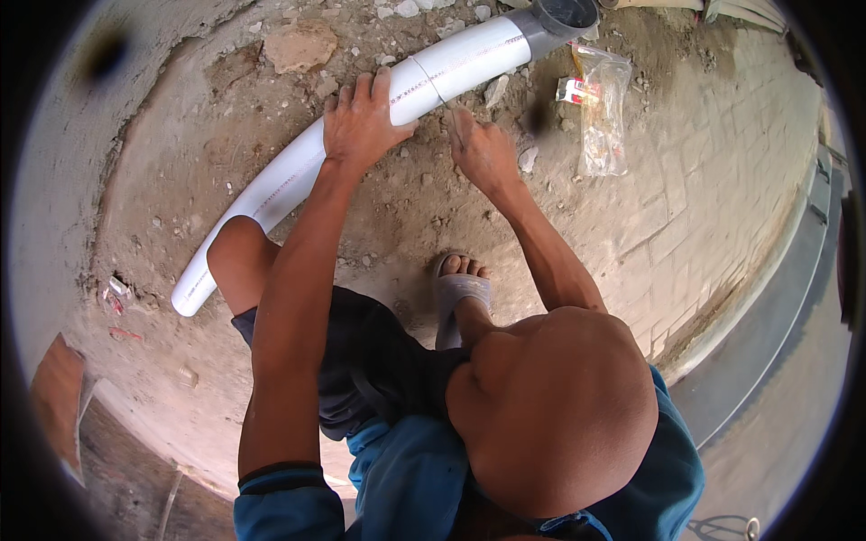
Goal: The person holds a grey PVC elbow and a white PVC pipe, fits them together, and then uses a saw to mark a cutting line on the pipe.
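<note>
A long white plastic pipe (289, 176) lies slantwise on the dirt, with a grey elbow fitting (544, 34) on its far right end. My left hand (363, 124) rests on the pipe with fingers spread across its top. Closed in a grip just in front of the pipe is my right hand (483, 151). A thin dark blade (445, 103) runs from its fingers to the pipe's near edge, where a narrow dark line crosses the white surface. Most of the blade and its handle end are hidden by the fingers. My knee is against the pipe's lower left part.
Right of the pipe lie a clear plastic bag (603, 117) and a small red-and-white packet (577, 91). A flat stone (300, 47) and several rubble pieces sit behind the pipe. Brick paving (713, 171) spreads to the right. My sandalled foot (463, 287) stands on the dirt below my hands.
</note>
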{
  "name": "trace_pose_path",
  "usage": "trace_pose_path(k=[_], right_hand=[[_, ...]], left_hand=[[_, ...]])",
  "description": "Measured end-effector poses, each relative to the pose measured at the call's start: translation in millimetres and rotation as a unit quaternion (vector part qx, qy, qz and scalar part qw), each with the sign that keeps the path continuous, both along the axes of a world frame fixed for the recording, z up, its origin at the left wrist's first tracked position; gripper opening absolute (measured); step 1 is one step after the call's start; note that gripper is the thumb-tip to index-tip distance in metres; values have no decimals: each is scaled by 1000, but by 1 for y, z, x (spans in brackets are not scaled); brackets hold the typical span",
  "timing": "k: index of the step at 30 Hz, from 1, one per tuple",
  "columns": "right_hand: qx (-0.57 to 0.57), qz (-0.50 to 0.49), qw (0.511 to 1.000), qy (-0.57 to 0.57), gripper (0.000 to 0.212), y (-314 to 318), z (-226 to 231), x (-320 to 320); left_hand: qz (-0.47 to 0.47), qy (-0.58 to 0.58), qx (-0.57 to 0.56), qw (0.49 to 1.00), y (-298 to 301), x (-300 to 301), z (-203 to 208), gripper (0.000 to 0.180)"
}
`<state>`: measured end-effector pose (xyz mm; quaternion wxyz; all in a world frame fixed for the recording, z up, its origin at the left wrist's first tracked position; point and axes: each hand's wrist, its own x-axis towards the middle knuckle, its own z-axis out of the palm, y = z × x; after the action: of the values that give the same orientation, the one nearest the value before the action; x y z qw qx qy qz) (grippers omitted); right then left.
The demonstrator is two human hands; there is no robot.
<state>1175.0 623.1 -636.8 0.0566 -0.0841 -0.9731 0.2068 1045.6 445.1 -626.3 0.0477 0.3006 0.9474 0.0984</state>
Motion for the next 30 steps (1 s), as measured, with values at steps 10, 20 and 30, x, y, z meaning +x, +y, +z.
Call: trace_pose_path(k=[10,20,30], right_hand=[[-1,-21,998,-54,20,0,2,-8],[33,-20,999,-17,13,1,14,5],[0,-33,996,-81,19,-7,43,58]], left_hand=[[12,-42,14,999,4,-4,2,95],[5,-21,0,1000,10,-5,9,95],[15,-27,-5,1000,-3,-2,8,96]])
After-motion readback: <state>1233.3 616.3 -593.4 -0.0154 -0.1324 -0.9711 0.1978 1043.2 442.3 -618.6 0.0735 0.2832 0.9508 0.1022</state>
